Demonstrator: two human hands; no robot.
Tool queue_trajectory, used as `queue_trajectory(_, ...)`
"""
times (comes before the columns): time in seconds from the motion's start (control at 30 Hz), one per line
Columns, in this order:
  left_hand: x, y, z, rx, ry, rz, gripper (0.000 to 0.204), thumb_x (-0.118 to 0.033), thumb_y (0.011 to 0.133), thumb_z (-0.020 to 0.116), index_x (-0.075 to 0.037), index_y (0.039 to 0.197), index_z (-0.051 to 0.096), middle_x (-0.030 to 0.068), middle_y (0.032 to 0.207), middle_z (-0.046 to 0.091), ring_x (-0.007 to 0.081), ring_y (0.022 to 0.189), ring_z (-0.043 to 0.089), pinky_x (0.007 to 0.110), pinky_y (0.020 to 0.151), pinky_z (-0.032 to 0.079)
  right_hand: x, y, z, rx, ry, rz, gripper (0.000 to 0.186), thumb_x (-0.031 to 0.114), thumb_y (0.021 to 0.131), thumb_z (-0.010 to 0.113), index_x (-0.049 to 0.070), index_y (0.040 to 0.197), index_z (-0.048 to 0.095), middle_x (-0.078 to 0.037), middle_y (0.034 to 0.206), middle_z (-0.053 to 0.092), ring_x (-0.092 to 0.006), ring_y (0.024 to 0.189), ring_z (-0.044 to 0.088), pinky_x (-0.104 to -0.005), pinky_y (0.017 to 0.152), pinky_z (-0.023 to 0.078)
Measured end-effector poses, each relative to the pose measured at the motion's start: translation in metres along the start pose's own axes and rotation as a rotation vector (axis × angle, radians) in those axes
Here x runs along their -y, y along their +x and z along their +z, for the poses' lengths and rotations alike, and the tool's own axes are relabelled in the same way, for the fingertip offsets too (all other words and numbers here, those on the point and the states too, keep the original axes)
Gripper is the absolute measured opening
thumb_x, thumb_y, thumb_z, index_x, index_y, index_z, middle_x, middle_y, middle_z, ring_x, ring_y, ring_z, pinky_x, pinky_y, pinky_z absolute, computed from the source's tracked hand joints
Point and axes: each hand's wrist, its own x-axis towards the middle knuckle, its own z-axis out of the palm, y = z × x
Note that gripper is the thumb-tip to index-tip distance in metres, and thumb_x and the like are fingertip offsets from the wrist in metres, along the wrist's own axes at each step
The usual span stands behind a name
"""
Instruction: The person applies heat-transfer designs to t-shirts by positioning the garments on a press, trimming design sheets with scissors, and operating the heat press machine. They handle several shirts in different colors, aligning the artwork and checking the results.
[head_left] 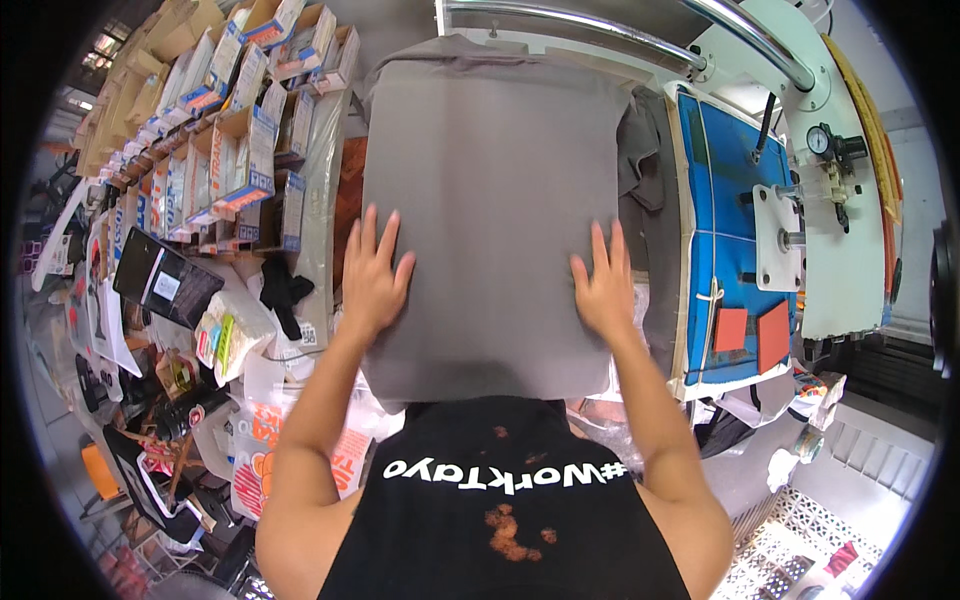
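Far left I see open brown cardboard boxes (262, 150). The left hand (373, 283), grip spread, rests on the left edge of a smooth grey cloth (490, 230) (rumpled at its far end) lying mid-scene; the right hand (606, 290), likewise spread, rests on its right edge.

Found clear over flat dark-grey cloth (495, 230), between left hand (378, 275) and right hand (605, 285). Limited leftward by brown, blue-printed cardboard boxes (255, 165); obstructed rightward by bunched grey folds (645, 150) and blue rectangular panel (720, 200); bounded beyond far edge by polished cylindrical metal tubes (760, 41).
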Motion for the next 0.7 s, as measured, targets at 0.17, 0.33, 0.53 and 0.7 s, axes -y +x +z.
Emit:
queue_trajectory(0.17, 0.061, -0.059, 0.006, 0.402, -1.298, -0.643, 0.056, -0.036, 0.1, 0.055, -0.003, 0.143, 0.044, 0.0175, 0.146, 0.045, 0.0338, 0.131, 0.046, 0.046, 0.11, 0.038, -0.078, -0.066, 0.044, 0.287, 1.15, 0.571, 0.059, 0.041, 0.101, 0.051, 0.006, 0.148, 0.038, -0.016, 0.144, 0.045, -0.0331, 0.133, 0.045, -0.045, 0.111, 0.037)
queue_trajectory(0.33, 0.138, -0.135, 0.018, 0.326, -1.626, -0.899, 0.042, -0.031, 0.099, 0.061, -0.001, 0.126, 0.056, 0.0132, 0.12, 0.066, 0.0237, 0.108, 0.065, 0.039, 0.091, 0.055, -0.115, -0.109, 0.022, 0.124, 1.775, 0.785, 0.049, 0.029, 0.096, 0.066, 0.004, 0.136, 0.052, -0.012, 0.128, 0.062, -0.0274, 0.116, 0.059, -0.0391, 0.102, 0.046)
queue_trajectory(0.53, 0.198, -0.183, 0.001, 0.21, -1.662, -0.703, 0.015, -0.018, 0.096, 0.066, -0.005, 0.102, 0.061, 0.004, 0.096, 0.069, 0.0129, 0.083, 0.067, 0.029, 0.072, 0.057, -0.134, -0.122, 0.021, 0.078, 1.794, 0.768, 0.044, 0.025, 0.094, 0.067, -0.003, 0.127, 0.057, -0.01, 0.125, 0.064, -0.0255, 0.116, 0.058, -0.0414, 0.103, 0.045)
queue_trajectory(0.7, 0.167, -0.165, -0.012, 0.325, -1.446, -0.858, 0.013, -0.019, 0.096, 0.066, -0.009, 0.101, 0.06, -0.0048, 0.079, 0.06, 0.0042, 0.072, 0.059, 0.019, 0.061, 0.049, -0.172, -0.137, 0.055, 0.057, 1.64, 0.725, 0.034, 0.024, 0.102, 0.054, 0.002, 0.128, 0.057, -0.009, 0.13, 0.062, -0.0265, 0.121, 0.056, -0.0435, 0.107, 0.042)
